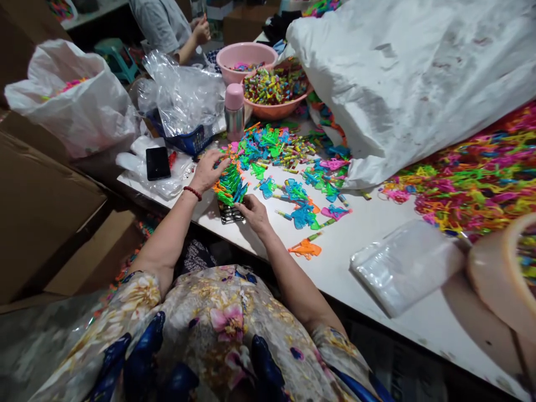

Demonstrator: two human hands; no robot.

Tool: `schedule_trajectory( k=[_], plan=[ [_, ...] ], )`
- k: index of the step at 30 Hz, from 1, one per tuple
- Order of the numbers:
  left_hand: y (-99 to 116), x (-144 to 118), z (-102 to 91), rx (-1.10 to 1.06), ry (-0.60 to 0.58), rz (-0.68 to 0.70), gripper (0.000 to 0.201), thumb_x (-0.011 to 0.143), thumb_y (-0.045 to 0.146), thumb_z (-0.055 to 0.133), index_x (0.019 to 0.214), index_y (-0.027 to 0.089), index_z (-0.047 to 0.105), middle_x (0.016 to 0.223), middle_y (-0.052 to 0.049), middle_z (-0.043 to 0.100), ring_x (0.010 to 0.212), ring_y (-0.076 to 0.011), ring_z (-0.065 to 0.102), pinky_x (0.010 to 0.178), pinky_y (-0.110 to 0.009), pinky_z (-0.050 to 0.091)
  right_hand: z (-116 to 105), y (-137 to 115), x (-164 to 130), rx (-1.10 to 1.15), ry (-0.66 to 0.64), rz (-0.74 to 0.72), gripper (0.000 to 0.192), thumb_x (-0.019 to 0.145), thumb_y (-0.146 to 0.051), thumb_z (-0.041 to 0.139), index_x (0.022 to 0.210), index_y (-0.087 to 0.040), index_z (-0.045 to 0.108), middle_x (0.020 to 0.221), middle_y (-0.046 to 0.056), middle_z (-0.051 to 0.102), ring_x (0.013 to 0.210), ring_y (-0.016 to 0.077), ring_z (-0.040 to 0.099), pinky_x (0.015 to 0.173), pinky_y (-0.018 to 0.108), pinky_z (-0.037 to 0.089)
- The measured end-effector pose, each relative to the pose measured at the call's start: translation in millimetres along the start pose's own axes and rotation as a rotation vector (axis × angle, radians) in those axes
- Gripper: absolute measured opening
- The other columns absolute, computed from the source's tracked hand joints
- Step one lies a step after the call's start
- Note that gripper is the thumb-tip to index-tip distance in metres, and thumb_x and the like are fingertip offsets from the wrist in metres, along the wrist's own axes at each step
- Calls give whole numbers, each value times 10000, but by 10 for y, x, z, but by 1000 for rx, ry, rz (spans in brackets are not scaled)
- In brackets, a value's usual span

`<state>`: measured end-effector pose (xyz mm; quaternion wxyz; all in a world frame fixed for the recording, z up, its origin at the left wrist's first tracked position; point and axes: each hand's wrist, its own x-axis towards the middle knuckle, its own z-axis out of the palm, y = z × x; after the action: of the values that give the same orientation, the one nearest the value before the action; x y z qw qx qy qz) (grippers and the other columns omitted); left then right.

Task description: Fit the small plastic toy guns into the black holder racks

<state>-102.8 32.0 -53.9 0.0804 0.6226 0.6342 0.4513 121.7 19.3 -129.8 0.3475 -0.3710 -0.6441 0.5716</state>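
A packed row of small green, blue and orange plastic toys (231, 181) stands in a black wire rack (233, 214) at the table's front edge. My left hand (208, 172) grips the row from its left side, with thumb and fingers curved over the far part. At the near right end, my right hand (254, 214) has its thumb and fingers closed on the toys; its fingertips are partly hidden. Just right of the rack lie loose toys (302, 215) with striped tubes, and a larger pile (272, 140) spreads behind it.
Behind stand a steel flask (234, 114) with a pink cap, an orange bowl (274, 110) of striped tubes and a pink basin (247, 51). A phone (158, 163) lies left. Clear bags (404, 265) and a big white sack (410, 84) are right. A co-worker (167, 30) sits beyond.
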Motion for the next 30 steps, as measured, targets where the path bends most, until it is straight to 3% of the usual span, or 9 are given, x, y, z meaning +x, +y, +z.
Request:
schedule_trajectory(
  k=[5, 9, 13, 16, 18, 22, 26, 30],
  plan=[
    [-31, 39, -23, 35, -61, 22, 566, 968, 677, 523, 1136, 201, 779, 1175, -115, 737, 1182, -269, 631, 1154, -417, 440, 30, 25, 51, 201, -45, 91, 537, 624, -662, 830, 743, -242, 518, 665, -65, 536, 635, 124, 482, 634, 279, 435],
    [-62, 25, -150, -15, -125, 2, 727, 966, 778, 429, 1352, 222, 692, 1476, -125, 608, 1420, -269, 520, 1256, -429, 335, -60, -10, 36, 242, -115, 143, 480, 606, -541, 855, 861, -231, 592, 732, -51, 622, 647, 131, 544, 634, 278, 472],
    [25, -78, -380, 38, -303, 74, 963, 789, 893, 596, 1524, 273, 545, 1657, -122, 423, 1615, -387, 194, 1307, -600, 77, -145, -51, 56, 156, -29, 75, 597, 630, -452, 819, 1149, -229, 626, 1101, 40, 708, 701, 128, 619, 685, 301, 534],
    [154, -165, -462, 106, -421, 148, 1162, 562, 932, 744, 1521, 308, 546, 1685, -121, 380, 1617, -479, 47, 1251, -709, -58, -174, -93, 106, 65, 22, -25, 876, 670, -408, 808, 1476, -260, 499, 1457, 131, 587, 739, 134, 637, 752, 347, 574],
    [224, -206, -445, 135, -497, 174, 1190, 517, 935, 760, 1513, 317, 555, 1692, -113, 366, 1615, -485, 58, 1252, -706, -71, -183, -125, 151, 26, -27, -75, 969, 697, -392, 810, 1576, -285, 417, 1565, 139, 506, 777, 155, 652, 785, 373, 588],
    [248, -226, -351, 185, -586, 164, 1147, 599, 928, 724, 1540, 304, 524, 1714, -113, 318, 1612, -473, 101, 1269, -689, -39, -170, -157, 250, -25, -125, -95, 962, 693, -377, 842, 1571, -266, 466, 1471, 108, 604, 876, 214, 689, 817, 393, 595],
    [186, -205, -304, 200, -588, 187, 1153, 638, 915, 713, 1580, 296, 468, 1720, -125, 303, 1600, -464, 162, 1280, -668, 7, -123, -130, 320, -37, -137, -85, 836, 700, -418, 848, 1464, -214, 579, 1238, 81, 723, 887, 220, 699, 821, 378, 605],
    [135, -201, -297, 223, -564, 215, 1200, 607, 916, 733, 1590, 287, 451, 1715, -152, 306, 1585, -479, 199, 1274, -677, 10, -109, -103, 351, -25, -140, -98, 725, 687, -489, 853, 1321, -205, 644, 1133, 68, 735, 813, 199, 700, 781, 367, 620]
  ],
)
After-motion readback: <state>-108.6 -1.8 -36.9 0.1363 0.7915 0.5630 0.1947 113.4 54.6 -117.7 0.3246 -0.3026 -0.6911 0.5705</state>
